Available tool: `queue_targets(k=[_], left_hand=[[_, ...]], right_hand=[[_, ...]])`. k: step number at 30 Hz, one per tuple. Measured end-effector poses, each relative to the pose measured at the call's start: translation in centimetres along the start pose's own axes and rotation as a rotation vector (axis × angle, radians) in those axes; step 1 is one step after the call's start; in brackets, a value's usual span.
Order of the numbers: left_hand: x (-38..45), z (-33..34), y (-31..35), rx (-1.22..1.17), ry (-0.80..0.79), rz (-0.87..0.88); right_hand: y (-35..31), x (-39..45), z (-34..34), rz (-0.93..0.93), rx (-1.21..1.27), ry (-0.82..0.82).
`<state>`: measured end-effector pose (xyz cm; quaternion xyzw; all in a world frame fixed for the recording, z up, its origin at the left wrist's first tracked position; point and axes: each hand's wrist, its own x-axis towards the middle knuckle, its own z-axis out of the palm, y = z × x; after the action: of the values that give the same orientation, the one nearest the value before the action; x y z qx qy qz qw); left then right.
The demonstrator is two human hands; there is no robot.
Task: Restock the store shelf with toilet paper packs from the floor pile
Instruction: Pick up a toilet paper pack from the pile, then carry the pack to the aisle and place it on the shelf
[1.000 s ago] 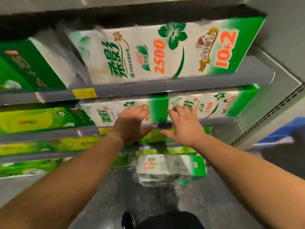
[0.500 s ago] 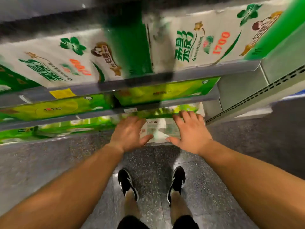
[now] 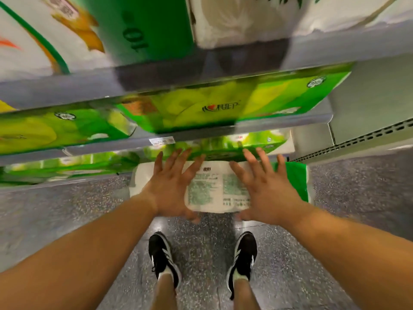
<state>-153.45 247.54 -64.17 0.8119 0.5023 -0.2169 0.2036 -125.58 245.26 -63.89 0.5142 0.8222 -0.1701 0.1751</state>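
A white and green toilet paper pack [image 3: 218, 189] lies on the grey floor right in front of the bottom shelf, its printed label side up. My left hand [image 3: 173, 189] hovers over the pack's left part with fingers spread straight. My right hand [image 3: 264, 189] is spread the same way over the pack's right part. Whether the palms touch the wrapping is unclear. Neither hand grips anything. Above, the shelves [image 3: 223, 130] carry green packs [image 3: 223, 106] and white and green packs [image 3: 143, 27].
My two feet in black shoes [image 3: 164, 258] stand on the speckled floor just behind the pack. The shelf's grey end panel and perforated base strip [image 3: 357, 139] are at the right. Open floor lies to the right and left of me.
My view has tipped downward and my hands have dropped from the middle shelf level to just above the pack on the floor, fingers now spread wide.
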Motion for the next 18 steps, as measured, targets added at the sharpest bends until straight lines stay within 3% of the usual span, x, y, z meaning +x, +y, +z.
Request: queue_targets(k=[10,18], left_hand=[[-1.0,-1.3,0.8,0.017,-0.017,-0.03],[-7.6,-7.2,1.7,-0.013,0.026,-0.028]], right_hand=[[0.1,-1.0,-0.4,0.065,0.073,-0.016],[-1.6,-5.7,-8.5,0.068,0.097,-0.046]])
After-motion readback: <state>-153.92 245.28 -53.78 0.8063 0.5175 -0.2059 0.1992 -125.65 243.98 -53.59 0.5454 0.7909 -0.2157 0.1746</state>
